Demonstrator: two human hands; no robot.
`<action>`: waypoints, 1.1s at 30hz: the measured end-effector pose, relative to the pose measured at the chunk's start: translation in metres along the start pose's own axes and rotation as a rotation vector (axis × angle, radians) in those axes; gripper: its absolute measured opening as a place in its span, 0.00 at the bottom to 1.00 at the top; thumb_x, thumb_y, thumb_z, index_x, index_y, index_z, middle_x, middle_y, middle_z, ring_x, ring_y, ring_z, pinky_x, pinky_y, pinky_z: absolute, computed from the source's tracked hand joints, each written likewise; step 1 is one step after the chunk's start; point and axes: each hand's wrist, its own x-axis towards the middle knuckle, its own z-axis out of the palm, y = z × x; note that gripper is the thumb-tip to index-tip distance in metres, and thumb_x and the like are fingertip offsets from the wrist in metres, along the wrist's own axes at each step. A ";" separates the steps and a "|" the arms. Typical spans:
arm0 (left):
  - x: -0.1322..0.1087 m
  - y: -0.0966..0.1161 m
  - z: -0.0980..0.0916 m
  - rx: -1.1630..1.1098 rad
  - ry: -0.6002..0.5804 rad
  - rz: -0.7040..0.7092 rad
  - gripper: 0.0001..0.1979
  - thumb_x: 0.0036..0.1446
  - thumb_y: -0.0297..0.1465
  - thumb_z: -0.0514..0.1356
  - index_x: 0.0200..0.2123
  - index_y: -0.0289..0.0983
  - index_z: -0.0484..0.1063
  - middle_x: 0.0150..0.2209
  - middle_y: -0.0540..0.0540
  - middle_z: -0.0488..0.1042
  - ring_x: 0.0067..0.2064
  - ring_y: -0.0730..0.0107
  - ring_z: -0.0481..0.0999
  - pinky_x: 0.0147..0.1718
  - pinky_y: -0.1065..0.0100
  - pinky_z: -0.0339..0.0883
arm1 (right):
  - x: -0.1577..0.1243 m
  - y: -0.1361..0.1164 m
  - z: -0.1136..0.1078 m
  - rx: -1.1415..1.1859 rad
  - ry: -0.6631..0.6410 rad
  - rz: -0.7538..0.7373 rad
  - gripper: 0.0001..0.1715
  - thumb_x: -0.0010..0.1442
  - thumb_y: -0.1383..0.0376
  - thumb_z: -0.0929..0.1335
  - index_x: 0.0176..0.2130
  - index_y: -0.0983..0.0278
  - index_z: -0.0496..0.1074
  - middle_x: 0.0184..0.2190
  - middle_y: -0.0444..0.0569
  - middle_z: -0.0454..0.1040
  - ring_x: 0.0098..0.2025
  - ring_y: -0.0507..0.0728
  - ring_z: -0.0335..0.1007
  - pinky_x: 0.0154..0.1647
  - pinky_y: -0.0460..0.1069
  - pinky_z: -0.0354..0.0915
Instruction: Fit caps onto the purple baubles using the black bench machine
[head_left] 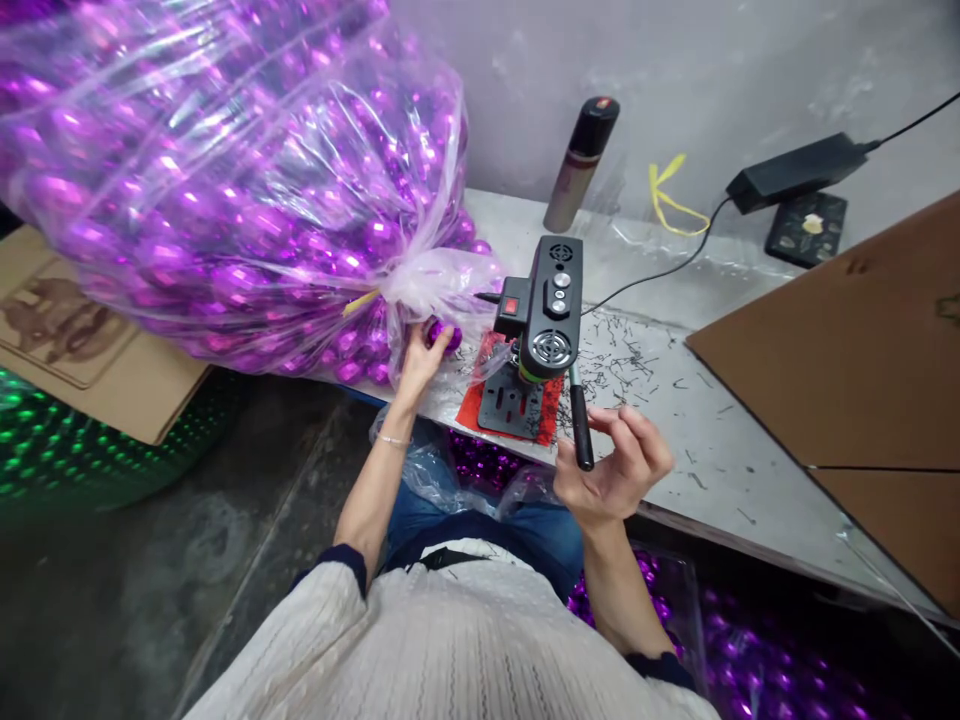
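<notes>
White knit sweater (450,640) fills the foreground. Just past it, the right hand (615,465) hangs at the near edge of the worktop (675,420), fingers apart and loosely curled beside the lever handle (582,435), not closed on it. Farther left, the left hand (421,362) has its fingers clamped on a purple ball (442,335) at the tied neck of the big bag (225,180), just beside the small press (551,310) on its red mat (472,405). Good practice here would be to seat the ball squarely under the head, clear the fingers, then grip the handle fully.

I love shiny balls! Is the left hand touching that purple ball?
Touching: the head view shows the left hand curled around the purple ball.
</notes>
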 end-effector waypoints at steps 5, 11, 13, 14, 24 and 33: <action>-0.069 -0.013 0.015 -0.605 -0.116 -0.376 0.22 0.59 0.47 0.68 0.45 0.34 0.78 0.46 0.41 0.82 0.49 0.61 0.83 0.56 0.58 0.76 | 0.020 -0.007 -0.003 -0.055 -0.086 -0.079 0.24 0.66 0.64 0.68 0.61 0.60 0.68 0.46 0.53 0.77 0.46 0.58 0.75 0.45 0.54 0.74; -0.102 -0.027 0.039 -0.550 -0.121 -0.352 0.26 0.50 0.43 0.74 0.48 0.37 0.76 0.45 0.44 0.83 0.48 0.63 0.83 0.57 0.58 0.74 | 0.028 -0.005 -0.005 -0.041 -0.127 -0.099 0.17 0.67 0.65 0.68 0.54 0.61 0.72 0.41 0.51 0.79 0.42 0.56 0.77 0.43 0.52 0.71; -0.102 -0.031 0.046 -0.439 -0.148 -0.246 0.31 0.49 0.43 0.75 0.53 0.38 0.73 0.48 0.43 0.82 0.50 0.61 0.82 0.59 0.56 0.71 | 0.028 -0.004 -0.006 -0.020 -0.145 -0.103 0.17 0.67 0.65 0.68 0.54 0.62 0.72 0.41 0.51 0.79 0.42 0.56 0.77 0.42 0.51 0.71; -0.101 -0.033 0.048 -0.354 -0.155 -0.174 0.32 0.49 0.43 0.75 0.54 0.38 0.72 0.50 0.42 0.82 0.51 0.60 0.82 0.60 0.55 0.70 | 0.028 -0.004 -0.006 -0.013 -0.152 -0.109 0.16 0.67 0.65 0.68 0.54 0.62 0.72 0.41 0.51 0.79 0.41 0.56 0.78 0.42 0.51 0.71; -0.084 -0.058 0.057 0.207 -0.177 0.281 0.31 0.54 0.44 0.72 0.59 0.41 0.72 0.54 0.40 0.78 0.55 0.53 0.78 0.59 0.52 0.68 | 0.028 -0.008 -0.007 -0.024 -0.172 -0.103 0.12 0.68 0.64 0.67 0.51 0.62 0.71 0.41 0.51 0.78 0.41 0.55 0.78 0.40 0.50 0.73; -0.089 -0.049 0.052 0.204 -0.298 0.322 0.31 0.52 0.48 0.72 0.56 0.42 0.74 0.57 0.39 0.77 0.62 0.50 0.74 0.65 0.50 0.62 | 0.022 -0.006 -0.008 -0.052 -0.182 -0.092 0.16 0.67 0.63 0.66 0.54 0.59 0.70 0.41 0.50 0.79 0.41 0.56 0.78 0.40 0.52 0.73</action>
